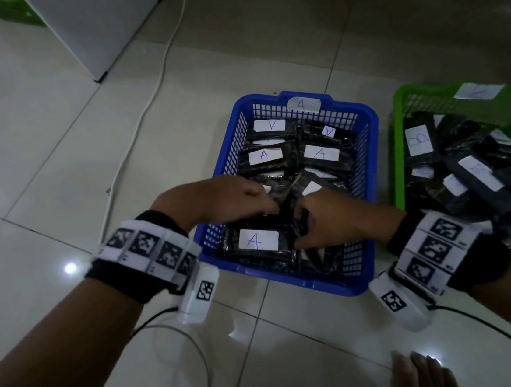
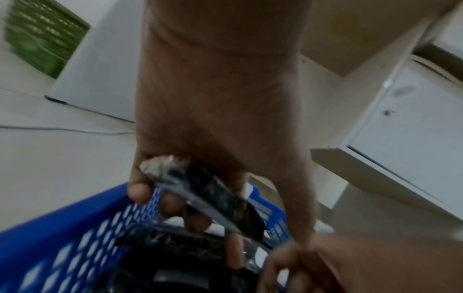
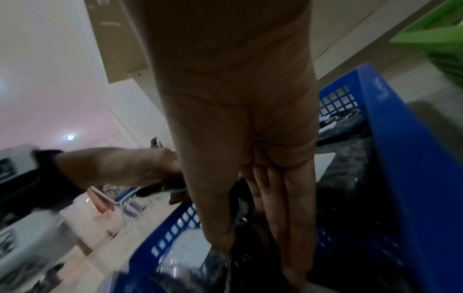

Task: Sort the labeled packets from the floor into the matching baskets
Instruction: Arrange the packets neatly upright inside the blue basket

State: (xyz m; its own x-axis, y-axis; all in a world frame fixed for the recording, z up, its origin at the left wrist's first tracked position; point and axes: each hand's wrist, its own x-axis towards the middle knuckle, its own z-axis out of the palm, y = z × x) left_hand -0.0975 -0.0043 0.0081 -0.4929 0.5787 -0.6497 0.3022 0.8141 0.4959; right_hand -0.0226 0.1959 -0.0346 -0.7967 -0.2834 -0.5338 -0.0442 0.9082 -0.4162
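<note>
Where hands meet, left hand (image 2: 200,158) hides packet (image 2: 213,196) label.

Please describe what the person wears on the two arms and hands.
Both hands are bare, no gloves or sleeves. Each wrist carries a black wristband under a white band of black square markers, a white marked camera block, and a thin black cable.

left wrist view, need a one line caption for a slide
Left hand grips a black packet over the blue basket, fingers curled under it, right hand close by.
</note>
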